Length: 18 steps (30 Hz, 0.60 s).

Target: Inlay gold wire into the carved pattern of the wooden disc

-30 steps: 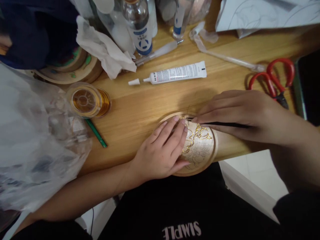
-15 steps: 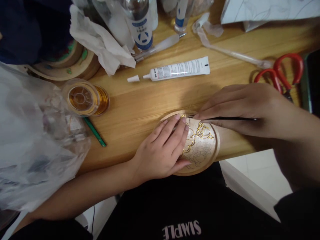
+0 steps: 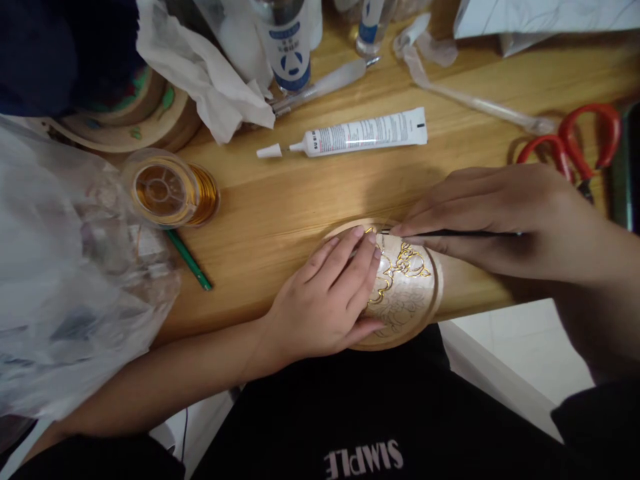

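Head view: left grip (image 3: pixel 325 303) apart, flat on round wooden disc (image 3: pixel 411 297); right grip (image 3: pixel 500 213) clamped on thin black tool (image 3: pixel 453 233).

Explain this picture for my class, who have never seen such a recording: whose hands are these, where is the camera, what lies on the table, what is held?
No machine here: these are one person's two bare hands, filmed by a camera worn on the head, looking down. The left hand lies flat on a round wooden disc at the near edge of the wooden table; gold wire follows part of a drawing on the disc. The right hand pinches a thin dark tool, its tip at the wire. Further back lie a glue tube with its cap off, a spool of gold wire, a green pencil and red scissors.
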Available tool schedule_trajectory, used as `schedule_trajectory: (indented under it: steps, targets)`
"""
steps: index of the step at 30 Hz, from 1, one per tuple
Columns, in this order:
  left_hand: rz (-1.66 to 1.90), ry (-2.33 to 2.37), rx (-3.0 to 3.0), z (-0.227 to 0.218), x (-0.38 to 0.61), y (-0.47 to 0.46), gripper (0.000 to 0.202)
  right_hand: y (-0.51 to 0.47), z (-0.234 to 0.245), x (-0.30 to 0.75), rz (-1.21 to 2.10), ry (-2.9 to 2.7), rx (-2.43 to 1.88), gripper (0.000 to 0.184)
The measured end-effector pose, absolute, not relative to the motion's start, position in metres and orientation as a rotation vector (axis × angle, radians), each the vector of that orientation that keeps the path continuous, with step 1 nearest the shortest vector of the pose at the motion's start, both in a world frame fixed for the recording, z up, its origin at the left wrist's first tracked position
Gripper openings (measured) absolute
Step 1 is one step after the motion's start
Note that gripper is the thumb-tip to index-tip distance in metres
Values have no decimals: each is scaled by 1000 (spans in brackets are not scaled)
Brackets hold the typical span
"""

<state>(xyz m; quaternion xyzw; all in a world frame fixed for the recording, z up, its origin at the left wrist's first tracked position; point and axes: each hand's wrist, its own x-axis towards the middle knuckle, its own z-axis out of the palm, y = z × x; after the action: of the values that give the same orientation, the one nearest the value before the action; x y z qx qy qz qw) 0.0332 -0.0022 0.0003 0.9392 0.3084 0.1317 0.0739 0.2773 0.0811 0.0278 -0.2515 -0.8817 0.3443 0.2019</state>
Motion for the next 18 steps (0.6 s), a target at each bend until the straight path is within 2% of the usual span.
schedule_trajectory:
  steps: [9,18]
  targets:
    - [382,929,2798,1,33,-2,70,56,22,274,934,-2262,-963,12]
    - [403,935,2814,-1,32,-3,71,58,16,278,1034,-2215,-882,19]
